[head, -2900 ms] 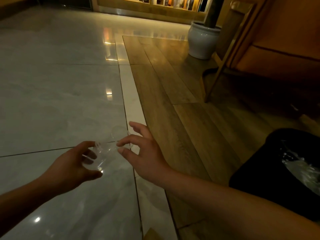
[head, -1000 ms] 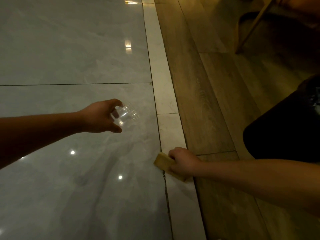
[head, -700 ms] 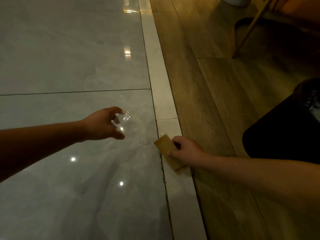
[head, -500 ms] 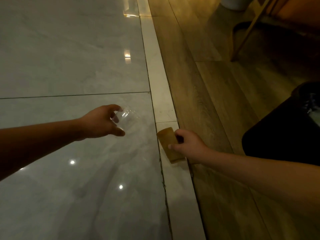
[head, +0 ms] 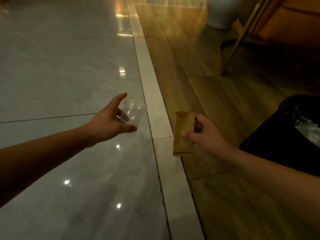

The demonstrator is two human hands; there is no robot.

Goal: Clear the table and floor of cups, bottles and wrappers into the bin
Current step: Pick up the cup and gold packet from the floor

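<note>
My left hand (head: 108,124) grips a clear plastic cup (head: 134,113) above the grey tiled floor, thumb under it and fingers around its side. My right hand (head: 205,134) holds a brown paper cup (head: 183,134) lifted off the floor, over the pale border strip beside the wood planks. The black bin (head: 270,144) stands at the right edge, with crumpled clear plastic (head: 310,129) inside it. The bin's right part is cut off by the frame.
A white ceramic pot (head: 223,13) stands at the top right on the wood floor. A slanted wooden chair leg (head: 237,42) and an orange seat (head: 290,23) lie behind the bin. Glossy grey tiles (head: 60,66) fill the left.
My right hand closed on the brown paper cup lying on the floor and raised it. My left hand kept the clear cup and rose slightly; the view tilted up.
</note>
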